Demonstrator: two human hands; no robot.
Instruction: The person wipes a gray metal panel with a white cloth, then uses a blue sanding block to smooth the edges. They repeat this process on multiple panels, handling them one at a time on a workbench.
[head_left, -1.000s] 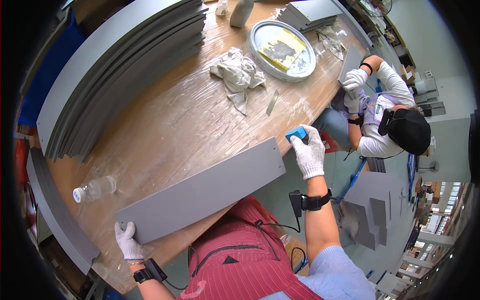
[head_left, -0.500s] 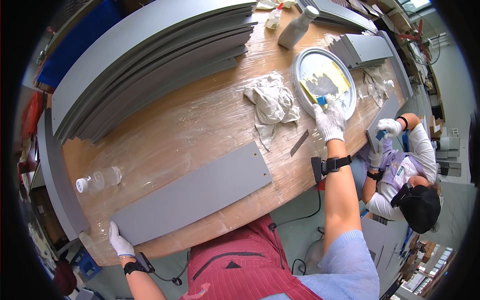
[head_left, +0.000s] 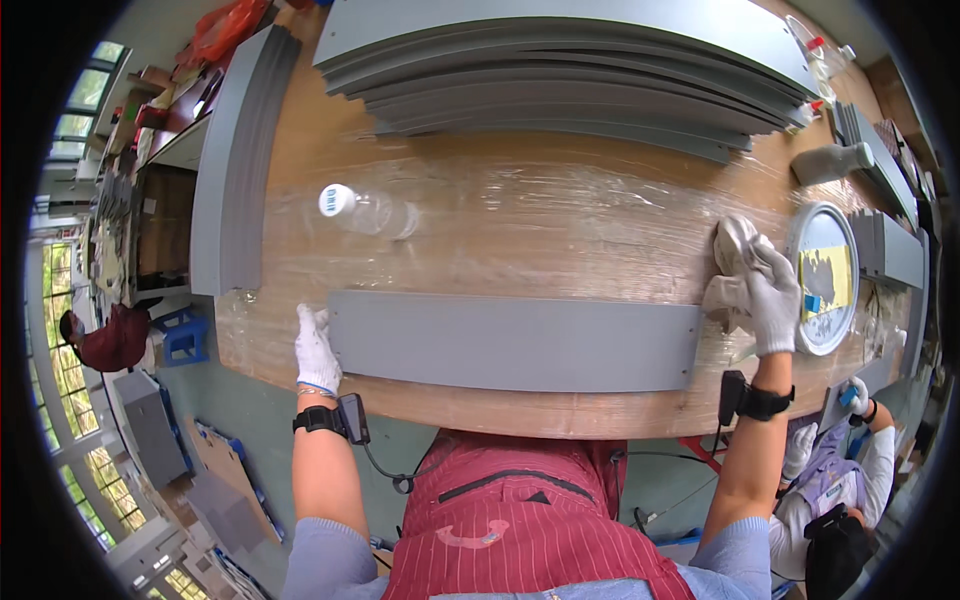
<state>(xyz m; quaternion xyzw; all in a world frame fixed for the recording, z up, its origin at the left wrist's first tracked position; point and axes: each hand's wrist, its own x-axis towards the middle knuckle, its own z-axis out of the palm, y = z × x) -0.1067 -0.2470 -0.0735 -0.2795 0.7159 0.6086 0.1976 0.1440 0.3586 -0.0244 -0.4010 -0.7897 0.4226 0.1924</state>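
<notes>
A long flat grey panel with small holes near its ends lies along the table's near edge. My left hand, in a white glove, is at the panel's left end, its fingers bent against that edge. My right hand, also gloved, is over a crumpled white rag beyond the panel's right end, its fingers closing on the cloth. Right of it, a round white lid bears a yellow sheet with grey paste. A small blue block rests on the sheet.
Stacked grey panels fill the far side; more stand at the left. A clear bottle lies behind my panel, and a grey bottle lies near the lid. A co-worker works at the right. Film covers the table.
My right hand has let go of the blue block on the lid and moved left onto the rag. My view has turned left; my left hand stays at the panel's end.
</notes>
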